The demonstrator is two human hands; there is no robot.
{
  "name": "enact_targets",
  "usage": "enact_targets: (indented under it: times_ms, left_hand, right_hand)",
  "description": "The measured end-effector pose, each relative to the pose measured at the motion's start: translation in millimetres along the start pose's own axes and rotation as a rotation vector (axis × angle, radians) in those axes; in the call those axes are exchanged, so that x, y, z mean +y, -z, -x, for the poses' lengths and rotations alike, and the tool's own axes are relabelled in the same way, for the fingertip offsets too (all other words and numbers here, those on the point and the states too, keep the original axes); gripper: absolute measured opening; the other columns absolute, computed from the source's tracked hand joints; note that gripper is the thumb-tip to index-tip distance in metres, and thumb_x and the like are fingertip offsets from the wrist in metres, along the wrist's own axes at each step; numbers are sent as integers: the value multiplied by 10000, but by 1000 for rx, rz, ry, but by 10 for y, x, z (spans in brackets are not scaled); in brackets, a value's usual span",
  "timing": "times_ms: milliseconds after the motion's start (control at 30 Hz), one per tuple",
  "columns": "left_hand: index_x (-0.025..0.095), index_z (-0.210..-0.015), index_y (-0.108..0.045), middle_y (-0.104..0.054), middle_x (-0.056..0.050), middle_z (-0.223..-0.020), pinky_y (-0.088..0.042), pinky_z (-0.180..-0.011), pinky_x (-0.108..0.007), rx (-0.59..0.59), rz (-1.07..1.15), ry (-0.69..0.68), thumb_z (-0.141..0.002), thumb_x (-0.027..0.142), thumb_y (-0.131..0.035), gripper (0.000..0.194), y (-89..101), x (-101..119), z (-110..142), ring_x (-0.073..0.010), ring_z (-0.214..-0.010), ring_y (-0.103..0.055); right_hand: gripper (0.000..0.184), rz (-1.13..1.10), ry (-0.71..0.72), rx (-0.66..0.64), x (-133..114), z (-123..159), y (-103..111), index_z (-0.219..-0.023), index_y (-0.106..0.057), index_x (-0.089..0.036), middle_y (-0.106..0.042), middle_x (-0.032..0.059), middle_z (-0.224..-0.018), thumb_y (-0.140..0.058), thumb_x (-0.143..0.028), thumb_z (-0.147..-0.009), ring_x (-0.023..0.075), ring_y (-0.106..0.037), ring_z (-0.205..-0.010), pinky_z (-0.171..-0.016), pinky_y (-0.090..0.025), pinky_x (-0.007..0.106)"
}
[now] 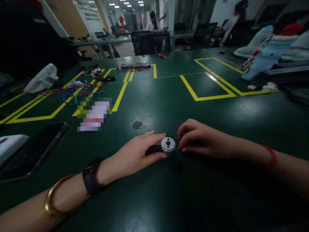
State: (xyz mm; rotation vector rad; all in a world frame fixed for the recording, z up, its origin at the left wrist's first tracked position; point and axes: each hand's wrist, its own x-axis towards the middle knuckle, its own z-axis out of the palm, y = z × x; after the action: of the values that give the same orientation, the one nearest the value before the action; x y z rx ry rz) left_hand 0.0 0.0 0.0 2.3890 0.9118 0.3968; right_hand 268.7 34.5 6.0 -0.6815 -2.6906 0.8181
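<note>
A small round silver metal part (168,145), like a little motor, stands on the green table (149,199). Its flat top has a black centre and small dark holes. My left hand (137,149) grips it at the side, thumb in front and fingers behind; a dark area between them is too dim to make out. Just right of the part, my right hand (205,138) rests with loosely curled fingers, apart from the metal. Nothing shows in that hand, though its palm side is hidden.
To the left lie a black phone (36,148), a blurred-out paper (96,116) and coloured wires (79,91). Farther back are a wired strip (135,66) and a screwdriver (162,56). Yellow tape (214,96) marks the table. White fans (42,79) stand at both sides; people are in the background.
</note>
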Motion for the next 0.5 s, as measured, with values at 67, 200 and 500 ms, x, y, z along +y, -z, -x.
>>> enact_targets:
  times_ms: [67,200,500]
  left_hand:
    - [262,-1332,-447,-585,-24,-1283,-313,-1118,-406,5,6,-5,-927,307,-579,428,-11,-8,-4,-206,-1134,-566]
    - [265,-1342,-436,-582,-21,-1287,-289,-1137,-406,6,15,-13,-922,288,-586,446,-13,-6,-9,-194,-1143,-564]
    - [261,-1351,-431,-585,-19,-1287,-306,-1126,-408,9,10,-11,-918,290,-594,464,-20,-18,-8,-191,-1135,-568]
  right_hand:
    - [156,-6,-6,-5,12,-4,-1,-971,-713,-217,-561,68,-1085,-619,-302,-879,198,-490,-1028,-899,-403,352]
    - [155,-17,-21,-20,9,-1,7,-981,-714,-231,-559,68,-1113,-617,-295,-878,210,-487,-1046,-902,-406,368]
    - [167,-17,-14,-43,-14,-1,37,-998,-712,-226,-567,78,-1119,-604,-285,-887,216,-496,-1058,-915,-408,392]
